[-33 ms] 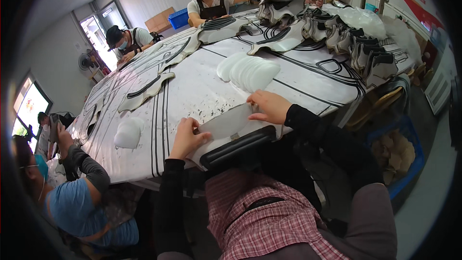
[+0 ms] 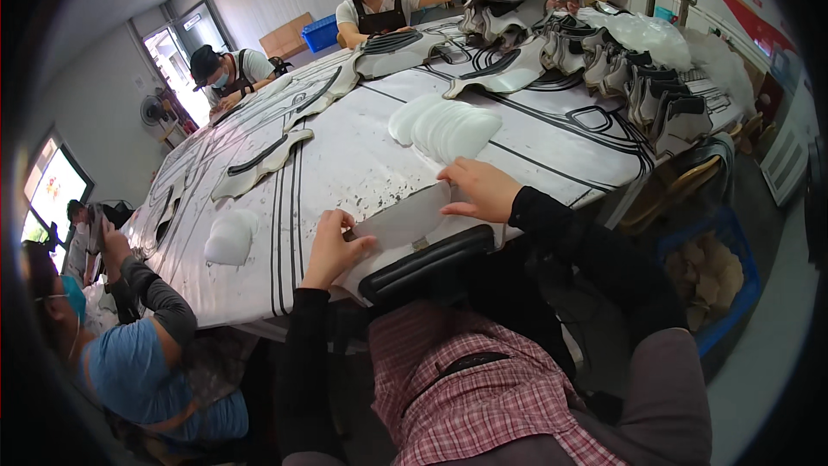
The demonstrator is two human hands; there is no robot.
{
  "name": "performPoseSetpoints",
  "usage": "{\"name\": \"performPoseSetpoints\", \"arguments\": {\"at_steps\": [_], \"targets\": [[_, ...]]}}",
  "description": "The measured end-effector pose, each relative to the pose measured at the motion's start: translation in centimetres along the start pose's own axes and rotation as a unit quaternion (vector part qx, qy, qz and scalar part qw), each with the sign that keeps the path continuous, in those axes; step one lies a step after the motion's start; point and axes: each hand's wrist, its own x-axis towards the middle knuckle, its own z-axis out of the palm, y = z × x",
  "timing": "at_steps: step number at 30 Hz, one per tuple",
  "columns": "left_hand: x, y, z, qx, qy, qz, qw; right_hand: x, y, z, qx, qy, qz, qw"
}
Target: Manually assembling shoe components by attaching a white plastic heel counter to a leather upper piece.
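Observation:
At the near edge of the table lies a light grey flexible panel point(image 2: 405, 217) with a padded black strip point(image 2: 427, 266) along its near side. My left hand point(image 2: 332, 248) grips its left end, thumb on the face and fingers curled behind the edge. The right end is pinched between thumb and fingers of my right hand point(image 2: 481, 190). Just beyond my right hand is a fanned row of white rounded pads point(image 2: 444, 128). A smaller stack of white pads point(image 2: 230, 237) rests left of my left hand.
More grey-and-black panels point(image 2: 263, 164) lie across the patterned table point(image 2: 336, 151), with several stacked at the far right point(image 2: 660, 99). Co-workers sit around it, one in a blue shirt point(image 2: 142, 371) close on my left. A blue crate point(image 2: 711, 280) with tan pieces stands at the right.
Both my hands have shifted very slightly, the right one a little up and left, still holding the panel. The co-worker's hand at left has moved a touch.

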Motion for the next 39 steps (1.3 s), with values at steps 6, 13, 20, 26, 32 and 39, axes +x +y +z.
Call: {"name": "performPoseSetpoints", "arguments": {"at_steps": [6,13,20,26,32,39], "targets": [[-3.0,5.3,-3.1,-0.140,0.061,0.034,0.988,2.0,-6.4,-1.7,-0.086,0.047,-0.106,0.990],[-4.4,8.1,-4.6,-0.092,0.173,0.052,0.979,3.0,-8.2,0.1,-0.001,0.091,-0.106,0.990],[-5.0,11.2,-4.2,0.159,0.406,0.222,0.872,2.8,-11.2,0.0,0.078,0.151,-0.040,0.985],[-3.5,11.5,-7.5,0.180,0.390,0.259,0.865,2.0,-10.3,-0.8,0.139,0.179,-0.019,0.974],[-4.1,13.2,-7.0,0.215,0.462,0.264,0.819,1.6,-9.6,-0.2,0.103,0.170,0.034,0.979],[-6.5,13.9,-6.0,0.154,0.403,0.241,0.869,0.9,-8.2,-1.8,0.152,0.220,0.017,0.963]]}}
